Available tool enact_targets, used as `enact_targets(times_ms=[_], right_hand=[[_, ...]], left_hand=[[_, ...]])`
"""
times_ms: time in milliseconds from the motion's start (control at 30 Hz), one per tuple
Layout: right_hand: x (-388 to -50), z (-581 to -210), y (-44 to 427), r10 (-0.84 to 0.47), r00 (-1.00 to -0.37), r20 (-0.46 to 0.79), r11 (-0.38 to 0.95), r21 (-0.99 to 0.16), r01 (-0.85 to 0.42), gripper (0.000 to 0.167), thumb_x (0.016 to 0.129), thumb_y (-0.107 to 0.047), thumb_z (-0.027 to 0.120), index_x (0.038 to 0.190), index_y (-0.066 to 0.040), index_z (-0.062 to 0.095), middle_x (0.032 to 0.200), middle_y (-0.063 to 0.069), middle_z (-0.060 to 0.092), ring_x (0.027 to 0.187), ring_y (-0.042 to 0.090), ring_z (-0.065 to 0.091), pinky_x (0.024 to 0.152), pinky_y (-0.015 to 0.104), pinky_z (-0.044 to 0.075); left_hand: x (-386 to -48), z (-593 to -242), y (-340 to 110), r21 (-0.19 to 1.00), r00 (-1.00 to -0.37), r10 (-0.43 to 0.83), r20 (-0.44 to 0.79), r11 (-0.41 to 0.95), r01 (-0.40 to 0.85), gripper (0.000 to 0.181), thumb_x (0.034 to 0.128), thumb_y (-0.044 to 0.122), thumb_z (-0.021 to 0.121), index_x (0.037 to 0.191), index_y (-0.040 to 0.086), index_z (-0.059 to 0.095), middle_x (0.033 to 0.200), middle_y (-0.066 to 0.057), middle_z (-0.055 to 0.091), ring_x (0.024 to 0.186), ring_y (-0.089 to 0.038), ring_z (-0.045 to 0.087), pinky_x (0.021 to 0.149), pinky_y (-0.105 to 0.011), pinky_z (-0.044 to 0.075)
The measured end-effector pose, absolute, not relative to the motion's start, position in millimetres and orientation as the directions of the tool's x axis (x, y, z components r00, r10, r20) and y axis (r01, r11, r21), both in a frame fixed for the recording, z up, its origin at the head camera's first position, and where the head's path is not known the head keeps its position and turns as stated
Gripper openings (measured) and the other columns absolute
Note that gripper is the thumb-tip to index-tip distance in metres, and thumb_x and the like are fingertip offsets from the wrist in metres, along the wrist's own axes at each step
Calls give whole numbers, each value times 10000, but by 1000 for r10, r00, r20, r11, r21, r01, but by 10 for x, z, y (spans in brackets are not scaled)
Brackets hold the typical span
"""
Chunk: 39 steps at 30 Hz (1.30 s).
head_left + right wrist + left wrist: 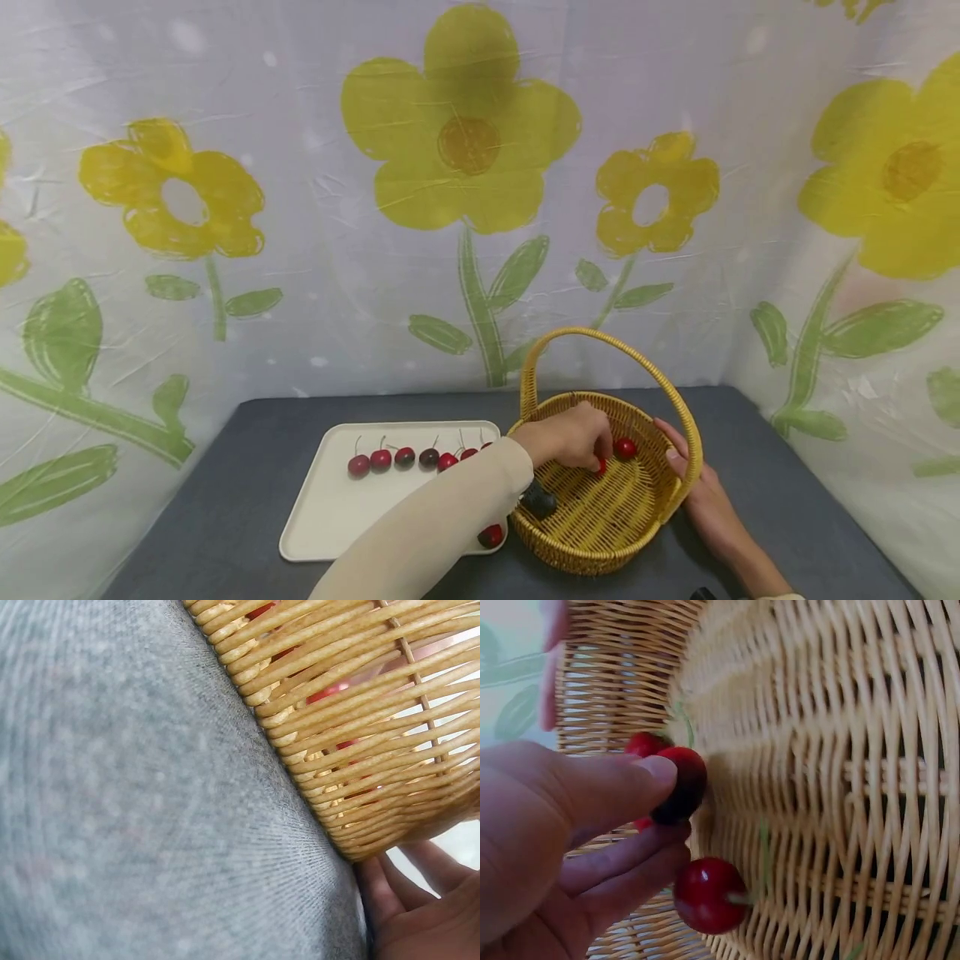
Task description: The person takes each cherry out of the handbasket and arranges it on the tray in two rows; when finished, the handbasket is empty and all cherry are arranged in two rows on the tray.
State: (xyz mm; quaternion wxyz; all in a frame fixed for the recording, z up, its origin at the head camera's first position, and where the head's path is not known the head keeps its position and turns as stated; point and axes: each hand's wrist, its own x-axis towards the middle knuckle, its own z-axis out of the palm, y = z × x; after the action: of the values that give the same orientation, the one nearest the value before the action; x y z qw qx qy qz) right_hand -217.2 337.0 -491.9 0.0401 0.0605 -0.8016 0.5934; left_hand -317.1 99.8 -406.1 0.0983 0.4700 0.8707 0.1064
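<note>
My left hand reaches down into a wicker basket with a tall looped handle. Between thumb and fingers it pinches a dark red cherry, low near the woven bottom. Another cherry with a green stem lies just below those fingers in the left wrist view, and one more red cherry is partly hidden behind the pinched one. At the basket's right side, my right hand rests against the outer wall, its fingers extended along the wicker. Red shows through the weave in the right wrist view.
Left of the basket lies a white tray with a row of stemmed cherries; my left sleeve covers part of it. A dark object shows below my left wrist. A flowered curtain hangs behind the grey table.
</note>
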Motion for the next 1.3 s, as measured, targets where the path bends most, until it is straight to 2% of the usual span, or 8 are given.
enact_targets(times_ms=[200, 300, 433, 567, 667, 800, 1033, 1300], right_hand=[[-2183, -4925, 3358, -59, -989, 134, 259, -955, -145, 573, 1214, -385, 358, 1757, -227, 265, 1744, 218, 355, 1335, -149, 510, 1005, 110, 489], [-2188, -4926, 3361, -53, -989, 136, 260, -955, -145, 574, 1213, -391, 361, 1756, -229, 269, 1757, 209, 334, 1329, -163, 499, 1003, 112, 492], [-2196, -4928, 3353, -49, -990, 130, 271, -953, -138, 583, 1211, -395, 370, 1756, -217, 269, 1756, 220, 334, 1307, -174, 503, 990, 131, 510], [-2190, -4933, 3351, -51, -989, 137, 267, -953, -145, 586, 1214, -379, 365, 1757, -186, 261, 1742, 246, 346, 1301, -155, 531, 980, 153, 534], [-2185, -4932, 3356, -58, -987, 147, 264, -951, -158, 584, 1216, -372, 358, 1758, -179, 257, 1735, 262, 344, 1307, -143, 542, 976, 162, 545], [-2182, -4924, 3366, -61, -986, 156, 267, -949, -167, 585, 1217, -369, 352, 1759, -172, 250, 1726, 275, 351, 1309, -135, 551, 972, 165, 550], [-2181, -4916, 3364, -50, -987, 153, 286, -945, -161, 584, 1216, -371, 360, 1756, -172, 262, 1732, 277, 344, 1300, -182, 517, 977, 110, 515], [-2193, -4902, 3356, -50, -989, 139, 273, -951, -147, 596, 1215, -383, 356, 1758, -163, 248, 1738, 252, 333, 1303, -192, 508, 984, 97, 508]], left_hand=[[-3128, -4009, 802, 485, -558, 830, 12, 483, 729, 258, 981, 178, 849, 1236, 137, 846, 1130, 80, 826, 969, 5, 710, 834, -143, 562], [-3051, -3994, 661, 634, -576, 815, 53, 419, 651, 288, 978, 221, 856, 1257, 150, 841, 1123, 116, 831, 984, 56, 718, 876, -145, 574], [-2897, -3990, 415, 824, -596, 796, 106, 265, 501, 279, 967, 244, 867, 1231, 155, 849, 1124, 125, 835, 1050, 40, 732, 948, -183, 577], [-2698, -3969, 142, 948, -630, 769, 109, 111, 300, 279, 957, 175, 870, 1229, 118, 841, 1115, 40, 851, 1082, -50, 776, 968, -232, 603], [-2548, -3970, -71, 980, -648, 753, 115, 20, 196, 301, 957, 121, 861, 1255, 93, 827, 1146, -41, 849, 1079, -116, 799, 958, -275, 636], [-2368, -4006, -368, 987, -674, 726, 135, -39, 155, 331, 982, 132, 838, 1306, 71, 804, 1253, -71, 822, 1115, -135, 790, 953, -305, 650], [-2127, -4129, -919, 997, -788, 612, 69, -11, 79, 370, 1002, 160, 809, 1356, 59, 775, 1306, -98, 799, 1186, -170, 765, 970, -309, 645], [-1947, -4337, -1440, 993, -879, 469, 86, 28, 112, 377, 966, 124, 838, 1313, -8, 775, 1246, -121, 815, 1148, -129, 774, 924, -262, 645]])
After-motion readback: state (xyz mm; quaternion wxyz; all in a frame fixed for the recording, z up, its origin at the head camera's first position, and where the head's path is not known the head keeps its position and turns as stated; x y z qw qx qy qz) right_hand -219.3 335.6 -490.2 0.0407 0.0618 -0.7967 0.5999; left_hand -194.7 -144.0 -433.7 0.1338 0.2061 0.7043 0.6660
